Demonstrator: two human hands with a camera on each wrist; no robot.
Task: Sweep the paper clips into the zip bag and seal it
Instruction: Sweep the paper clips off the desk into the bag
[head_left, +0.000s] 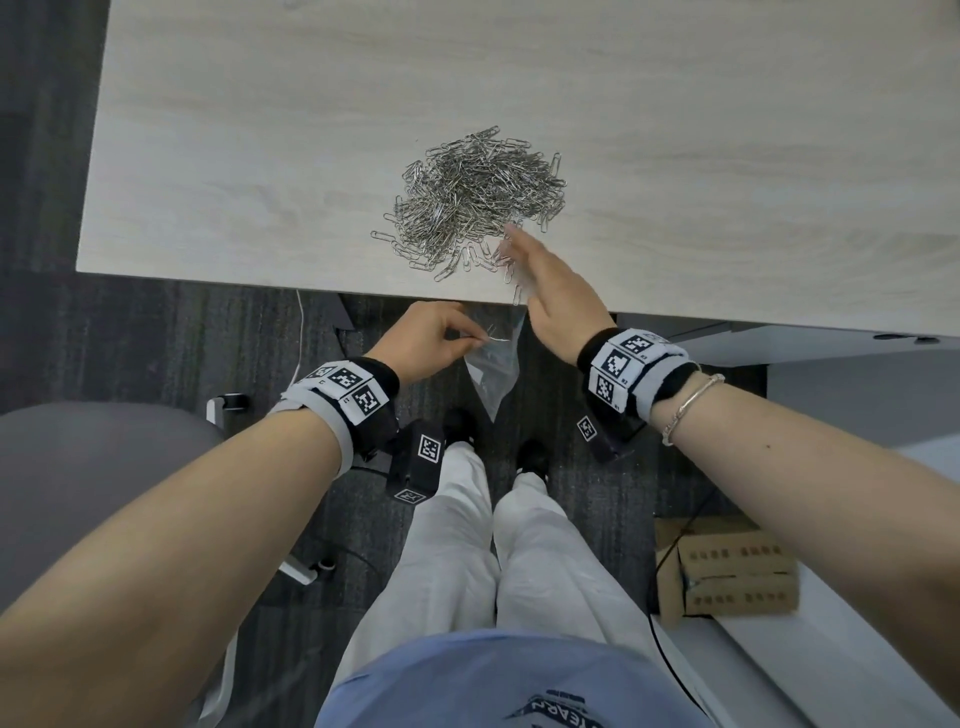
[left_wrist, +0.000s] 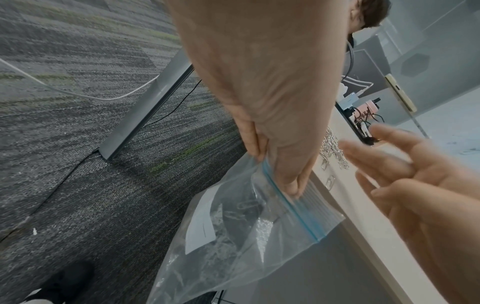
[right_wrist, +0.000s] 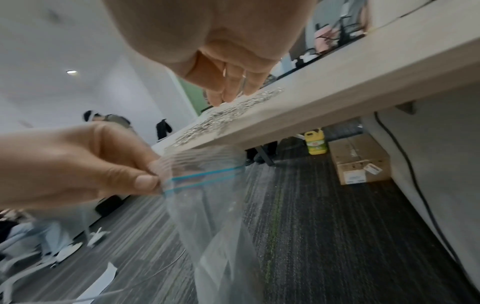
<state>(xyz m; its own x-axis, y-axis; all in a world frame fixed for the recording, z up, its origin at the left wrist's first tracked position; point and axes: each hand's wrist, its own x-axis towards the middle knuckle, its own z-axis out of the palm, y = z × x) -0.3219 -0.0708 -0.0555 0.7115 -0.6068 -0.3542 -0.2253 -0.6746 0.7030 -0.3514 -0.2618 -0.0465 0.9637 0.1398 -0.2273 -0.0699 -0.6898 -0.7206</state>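
Observation:
A heap of silver paper clips (head_left: 472, 197) lies on the pale wood table (head_left: 260, 156), reaching almost to its near edge. My left hand (head_left: 480, 340) pinches the rim of a clear zip bag (head_left: 493, 374) between thumb and fingers, just below that edge. The blue zip strip (left_wrist: 291, 203) is parted and the bag (left_wrist: 233, 236) hangs down with a few clips inside. My right hand (head_left: 524, 254) is flat, fingers straight, at the heap's near right side above the bag mouth. Its fingertips (right_wrist: 228, 92) touch the clips (right_wrist: 228, 115).
A grey chair (head_left: 78, 467) stands at the left and a cardboard box (head_left: 727, 571) on the floor at the right. Under the table are a yellow bottle (right_wrist: 315, 144), another box (right_wrist: 361, 162) and cables. My legs are below the bag.

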